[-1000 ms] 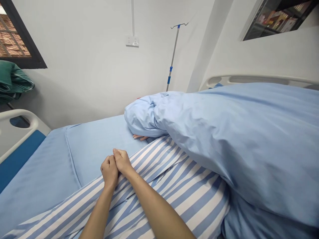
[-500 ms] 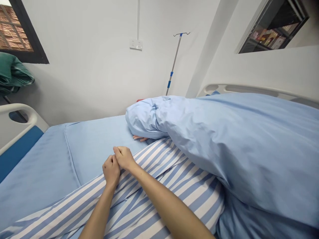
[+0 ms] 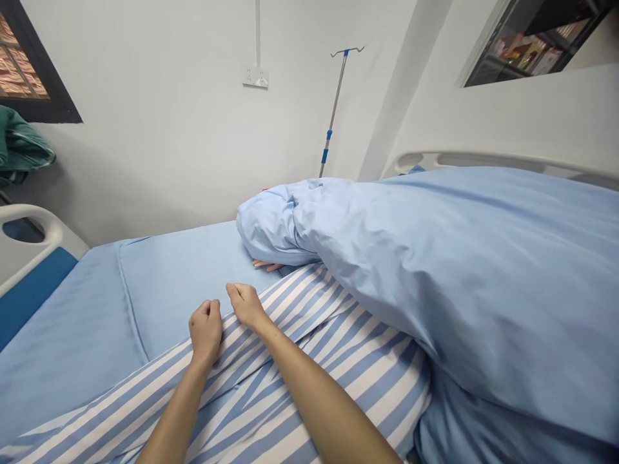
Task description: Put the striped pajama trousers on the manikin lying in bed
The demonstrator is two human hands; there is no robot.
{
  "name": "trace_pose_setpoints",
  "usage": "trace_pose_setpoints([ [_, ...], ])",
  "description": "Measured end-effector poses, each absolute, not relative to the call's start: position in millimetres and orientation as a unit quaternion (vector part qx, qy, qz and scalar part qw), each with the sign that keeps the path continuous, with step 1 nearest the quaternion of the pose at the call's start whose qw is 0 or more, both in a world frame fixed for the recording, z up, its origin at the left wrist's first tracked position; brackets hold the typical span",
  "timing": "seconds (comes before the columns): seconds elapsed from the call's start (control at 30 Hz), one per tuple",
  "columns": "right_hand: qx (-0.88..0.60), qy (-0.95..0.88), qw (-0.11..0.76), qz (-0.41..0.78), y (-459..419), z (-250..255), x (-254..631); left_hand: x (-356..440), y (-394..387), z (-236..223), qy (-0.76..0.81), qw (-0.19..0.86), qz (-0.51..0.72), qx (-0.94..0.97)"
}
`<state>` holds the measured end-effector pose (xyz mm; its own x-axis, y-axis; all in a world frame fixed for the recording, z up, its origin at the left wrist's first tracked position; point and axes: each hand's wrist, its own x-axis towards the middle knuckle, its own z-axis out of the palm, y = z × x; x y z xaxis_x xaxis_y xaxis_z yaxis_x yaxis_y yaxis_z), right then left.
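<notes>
My left hand [image 3: 206,330] is closed in a fist over the near edge of a striped leg, with no object showing in it. Close beside it, a little higher and to the right, my right hand [image 3: 245,304] is also a fist, with a small gap between the two. Blue-and-white striped clothing [image 3: 372,367] covers a person's body lying across the bed beneath my forearms. A light blue quilt [image 3: 464,277] lies over the rest of that body. Fingertips [image 3: 267,265] peek out from under the quilt's left end. The undersides of my fists are hidden.
A blue sheet [image 3: 188,258] covers the bed. Pale bed boards stand at left [image 3: 62,232] and at right [image 3: 483,158]. Behind the bed rises an IV pole [image 3: 333,109] against the wall, near a socket plate [image 3: 255,77]. Green cloth [image 3: 22,145] hangs at far left.
My fists have come apart: they touched before, and the left one has shifted left, away from the right. The whole view has also moved slightly.
</notes>
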<state>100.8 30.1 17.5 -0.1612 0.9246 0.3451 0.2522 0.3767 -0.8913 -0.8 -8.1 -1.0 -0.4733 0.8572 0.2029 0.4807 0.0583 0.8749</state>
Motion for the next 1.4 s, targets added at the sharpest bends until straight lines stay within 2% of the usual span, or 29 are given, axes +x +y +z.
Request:
trace_pose_setpoints([
  [0.27,-0.412,-0.621,0.512,0.427,36.6,16.7,103.7,21.4,19.6,36.8,0.638,0.249,0.595,0.419],
  [0.43,-0.411,-0.581,0.537,0.453,35.5,20.7,105.9,42.0,14.8,23.2,0.670,0.207,0.567,0.431],
  [0.8,-0.440,-0.595,0.520,0.427,35.4,21.2,104.3,43.4,9.4,14.9,0.691,0.166,0.530,0.463],
  [0.93,-0.469,-0.665,0.472,0.339,36.8,40.3,109.6,43.6,8.0,13.9,0.682,0.176,0.532,0.469],
  [1.07,-0.420,-0.727,0.471,0.270,40.7,56.8,120.8,45.1,7.7,13.5,0.686,0.163,0.526,0.475],
  [1.4,-0.455,-0.693,0.475,0.295,46.0,19.2,137.9,49.0,8.0,16.1,0.693,0.158,0.502,0.492],
])
